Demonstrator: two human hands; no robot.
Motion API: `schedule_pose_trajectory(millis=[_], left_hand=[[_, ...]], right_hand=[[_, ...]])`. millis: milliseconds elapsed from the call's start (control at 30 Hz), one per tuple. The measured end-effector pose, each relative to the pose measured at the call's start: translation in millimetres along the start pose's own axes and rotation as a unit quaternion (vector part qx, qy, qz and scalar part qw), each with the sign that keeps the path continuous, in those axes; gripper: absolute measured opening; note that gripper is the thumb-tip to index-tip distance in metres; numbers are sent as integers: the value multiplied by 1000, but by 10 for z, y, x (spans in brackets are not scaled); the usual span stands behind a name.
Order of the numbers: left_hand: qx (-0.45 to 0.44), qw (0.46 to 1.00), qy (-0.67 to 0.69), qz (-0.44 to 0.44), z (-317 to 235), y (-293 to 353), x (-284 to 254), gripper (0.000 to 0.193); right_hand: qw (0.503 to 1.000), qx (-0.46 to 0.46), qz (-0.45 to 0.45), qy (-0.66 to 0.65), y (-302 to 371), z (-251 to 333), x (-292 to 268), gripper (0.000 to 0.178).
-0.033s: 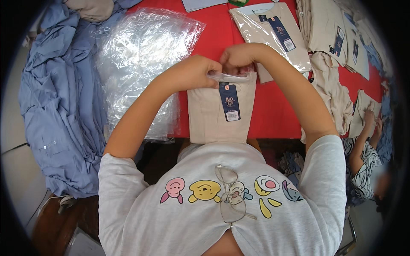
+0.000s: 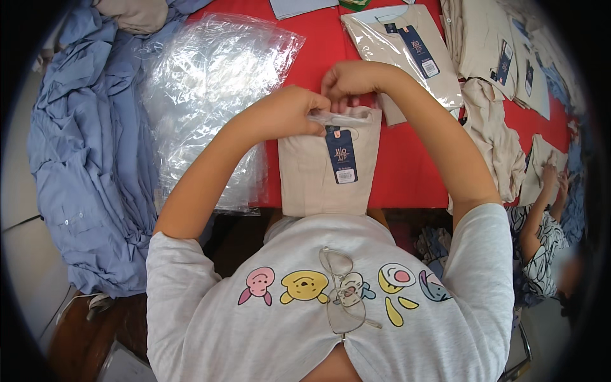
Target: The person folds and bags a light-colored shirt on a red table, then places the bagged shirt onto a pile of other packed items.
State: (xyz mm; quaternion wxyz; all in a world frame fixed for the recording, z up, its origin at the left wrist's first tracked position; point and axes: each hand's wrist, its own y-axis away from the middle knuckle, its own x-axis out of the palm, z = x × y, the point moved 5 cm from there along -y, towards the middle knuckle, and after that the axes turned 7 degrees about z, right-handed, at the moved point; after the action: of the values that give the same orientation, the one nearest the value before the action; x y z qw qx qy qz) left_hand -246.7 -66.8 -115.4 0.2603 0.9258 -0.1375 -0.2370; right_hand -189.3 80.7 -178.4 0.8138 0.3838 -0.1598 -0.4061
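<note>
Head view — shows a folded beige cloth garment (image 2: 309,178) with clear plastic film (image 2: 350,119) at its upper end, lying on the near edge of a red-covered table (image 2: 414,172), reaching slightly past that edge toward a light grey printed T-shirt (image 2: 235,331). Bears a navy rectangular paper tag (image 2: 342,156) on the front, with a small white label near the bottom. Pinches the film's upper left part with the left hand (image 2: 296,109), nearly closed, thumb in front and fingers folded behind. Bends the fingers of the right hand (image 2: 353,83) down at the upper edge, just beside the left — cannot tell whether gripping any film. To the left, includes a wide, shiny pile of clear plastic bags (image 2: 210,102) and, farther out, a long heap of rumpled blue cloth (image 2: 89,172). Past the right wrist, shows another folded beige garment in clear plastic (image 2: 379,60), also navy-tagged, with a crumpled beige garment (image 2: 493,134) just beside it. At far right, catches a co-worker's black-and-white patterned sleeve (image 2: 557,239).
</note>
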Motion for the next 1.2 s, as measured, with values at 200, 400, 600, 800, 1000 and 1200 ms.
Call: schedule_pose_trajectory(millis=[200, 400, 600, 800, 1000, 1200], left_hand=[[41, 999, -27, -9, -130, 151, 41, 24], [24, 999, -18, 34, -166, 158, -1, 31], [-2, 996, -8, 87, -161, 158, -63, 39], [17, 996, -25, 78, -103, 180, -60, 35], [2, 995, -52, 80, -29, 140, -61, 32], [22, 994, 26, 104, 46, 53, -53, 29]], right_hand=[[995, 18, -80, 50, 154, 173, -53, 24], [968, 58, -54, 239, 64, 139, 232, 34], [975, -18, -110, 194, 96, 160, 279, 33], [990, -129, -26, -49, -46, 307, 63, 29], [992, -56, 114, 2, -325, 348, 395, 27], [980, -5, 181, -79, -574, 11, 485, 32]])
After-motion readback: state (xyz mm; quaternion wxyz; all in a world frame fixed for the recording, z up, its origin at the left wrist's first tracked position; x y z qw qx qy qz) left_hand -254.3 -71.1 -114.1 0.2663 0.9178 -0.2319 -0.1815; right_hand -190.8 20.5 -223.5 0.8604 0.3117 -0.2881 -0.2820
